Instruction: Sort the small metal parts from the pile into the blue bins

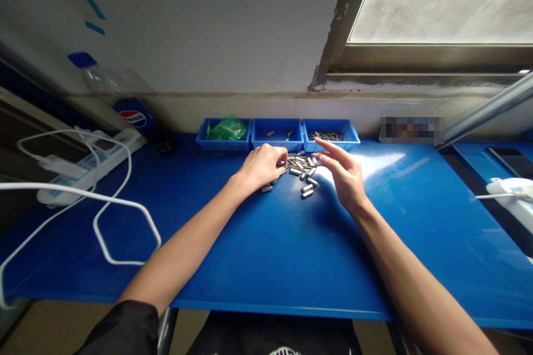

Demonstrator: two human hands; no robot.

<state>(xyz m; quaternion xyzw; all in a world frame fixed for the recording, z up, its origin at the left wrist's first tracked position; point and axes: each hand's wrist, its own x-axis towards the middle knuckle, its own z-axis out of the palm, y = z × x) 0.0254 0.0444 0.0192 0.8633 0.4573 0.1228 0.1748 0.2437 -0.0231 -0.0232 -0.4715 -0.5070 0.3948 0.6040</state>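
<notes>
A pile of short silvery metal pieces (307,188), mixed with thin brass-coloured screws or pins (291,164), lies on the blue table (266,255). At the pile's left edge is my left hand (263,166), its fingers curled down and pinched together; whatever they hold is hidden. My right hand (345,175) hovers at the right side of the pile, fingers apart, with nothing visible in it. Behind the pile, the right blue bin (352,132) holds many thin pins. A couple of small pieces lie in the middle bin (266,145).
The left blue bin (204,136) contains a green plastic bag (228,128). A Pepsi bottle (132,113) stands at the back left, near a white power strip (83,169) and loose white cables (129,197). On the far right are a phone (512,162) and another white strip (514,191).
</notes>
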